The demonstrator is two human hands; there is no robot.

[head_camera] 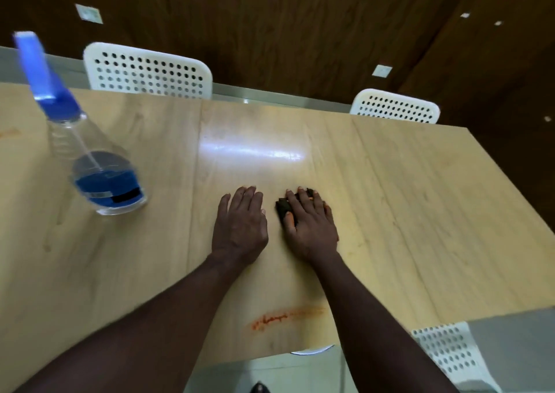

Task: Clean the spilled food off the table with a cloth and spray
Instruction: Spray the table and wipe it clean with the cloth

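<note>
Both hands lie palm-down on the table (pixel 390 197), side by side and just apart. The left hand (pixel 240 221) is flat with its fingers loosely spread, holding nothing. The right hand (pixel 309 224) presses down on a small dark cloth (pixel 283 208), fingers splayed over it. The cloth is bunched up, and only its left edge and a bit near the fingertips peek out from under the palm, so I cannot tell its long axis. There are orange smears on the fingers of that hand.

Behind both hands, between the forearms near the table's near edge, runs an orange-red smear (pixel 279 317). It is a thin streak whose long axis lies across the table, left to right, tilting up slightly toward the right arm.

Well to the left of the left hand stands the bottle (pixel 105 179), clear plastic with blue liquid in its lower part. It stands upright on the table, and its blue spray head (pixel 39 68) points away from the hands toward the far left. A faint orange mark (pixel 9 133) sits at the table's left edge beyond it.

Past the fingertips the wood is bare and glossy. Two white perforated chairs stand beyond the far edge, one (pixel 147 71) beyond the left hand and one (pixel 395 107) beyond the right. A third chair (pixel 447 353) sits near the right elbow.
</note>
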